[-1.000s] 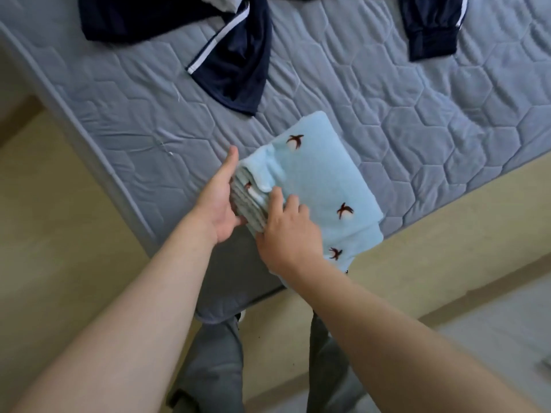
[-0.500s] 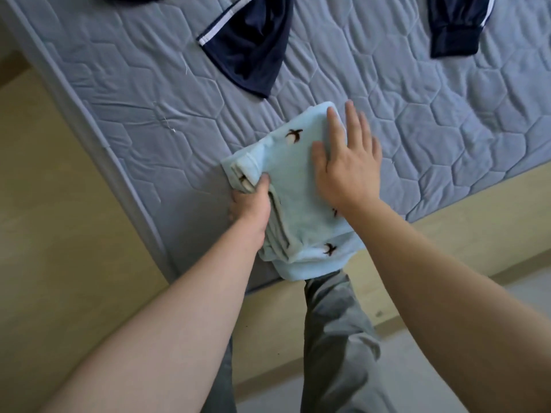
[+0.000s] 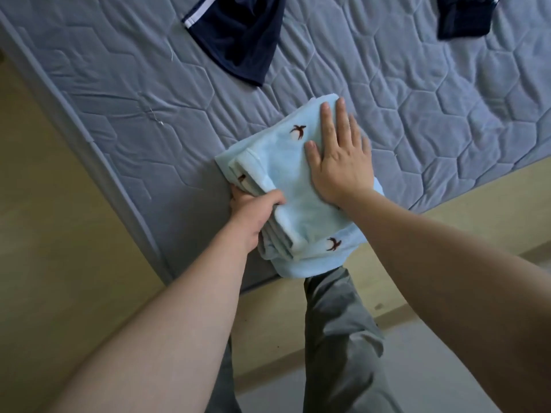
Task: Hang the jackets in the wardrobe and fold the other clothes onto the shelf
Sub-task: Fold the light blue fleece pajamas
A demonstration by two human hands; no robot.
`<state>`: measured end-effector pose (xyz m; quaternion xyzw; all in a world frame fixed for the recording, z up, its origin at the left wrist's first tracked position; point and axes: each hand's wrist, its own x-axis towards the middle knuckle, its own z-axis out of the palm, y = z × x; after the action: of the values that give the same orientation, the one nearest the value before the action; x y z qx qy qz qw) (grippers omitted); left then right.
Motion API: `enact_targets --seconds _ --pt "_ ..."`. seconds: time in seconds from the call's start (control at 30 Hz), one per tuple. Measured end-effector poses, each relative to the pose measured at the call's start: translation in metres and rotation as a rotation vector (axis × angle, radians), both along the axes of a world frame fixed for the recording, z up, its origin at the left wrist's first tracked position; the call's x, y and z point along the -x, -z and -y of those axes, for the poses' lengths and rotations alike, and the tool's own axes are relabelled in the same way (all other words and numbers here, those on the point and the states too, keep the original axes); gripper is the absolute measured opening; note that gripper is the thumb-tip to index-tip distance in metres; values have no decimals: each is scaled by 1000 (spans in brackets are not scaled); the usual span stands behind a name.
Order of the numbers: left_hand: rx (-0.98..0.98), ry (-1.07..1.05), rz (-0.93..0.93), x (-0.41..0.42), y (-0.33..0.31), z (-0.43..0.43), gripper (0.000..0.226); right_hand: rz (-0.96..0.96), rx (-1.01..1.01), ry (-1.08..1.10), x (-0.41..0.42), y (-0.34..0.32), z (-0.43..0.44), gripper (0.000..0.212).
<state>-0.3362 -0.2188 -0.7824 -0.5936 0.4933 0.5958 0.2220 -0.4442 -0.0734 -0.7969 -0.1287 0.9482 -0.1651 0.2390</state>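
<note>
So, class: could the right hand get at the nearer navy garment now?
Probably yes: right hand lies flat on the blue garment; only bare mattress separates it from the navy garment.

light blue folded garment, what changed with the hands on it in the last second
The right hand left the near edge and now presses flat on top of the light blue folded garment. The left hand, earlier flat against its folded side, now grips that side. It stays on the mattress corner, the navy garment beyond.
</note>
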Motion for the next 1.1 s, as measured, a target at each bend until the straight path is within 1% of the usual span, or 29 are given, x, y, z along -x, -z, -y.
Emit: enact_targets --seconds 0.1,0.17,0.2,0.23,0.3,0.37,0.43,0.5,0.53,0.6,0.67,0.7,0.77,0.83,0.9,1.0,1.03,1.1 --pt "-92 -113 -48 -5 -4 9 75 28 138 181 -2 -15 -7 61" --pt "-118 -115 -48 -9 -5 15 69 194 146 401 0 -19 -16 64" --pt "-125 -114 -38 -10 -5 18 67 305 126 497 3 -19 -20 69" --pt "-133 -122 -24 -10 -6 19 64 397 95 546 8 -20 -23 75" --pt "-166 -153 13 -10 -10 20 46 513 56 543 19 -23 -27 84" --pt "-232 -178 39 -7 -22 20 23 553 70 521 28 -32 -27 85" --pt "-294 -195 28 -5 -44 26 18 535 90 504 32 -51 -23 75" --pt "-316 -203 -13 -3 -78 39 25 506 101 492 29 -85 -17 66" --pt "-314 -203 -32 -3 -97 47 29 503 117 492 24 -105 -12 65" --pt "-281 -182 -67 -6 -144 67 21 511 163 504 11 -152 4 70" --pt "-228 -145 -107 -14 -193 94 14 522 218 525 -4 -202 26 67" --pt "-199 -131 -127 -19 -219 108 16 523 245 533 -13 -228 38 62" --pt "-164 -104 -175 -33 -269 140 26 497 303 525 -29 -278 64 54" --pt "-141 -83 -229 -52 -321 172 32 459 344 493 -47 -330 94 60" --pt "-123 -64 -288 -70 -370 203 28 413 389 440 -58 -381 129 73" --pt "-76 -76 -419 -98 -434 244 19 329 444 356 -71 -451 184 80" --pt "-50 -96 -472 -109 -452 258 19 293 464 323 -75 -472 203 80" --pt "0 -132 -566 -131 -485 283 31 224 510 255 -84 -511 238 73"
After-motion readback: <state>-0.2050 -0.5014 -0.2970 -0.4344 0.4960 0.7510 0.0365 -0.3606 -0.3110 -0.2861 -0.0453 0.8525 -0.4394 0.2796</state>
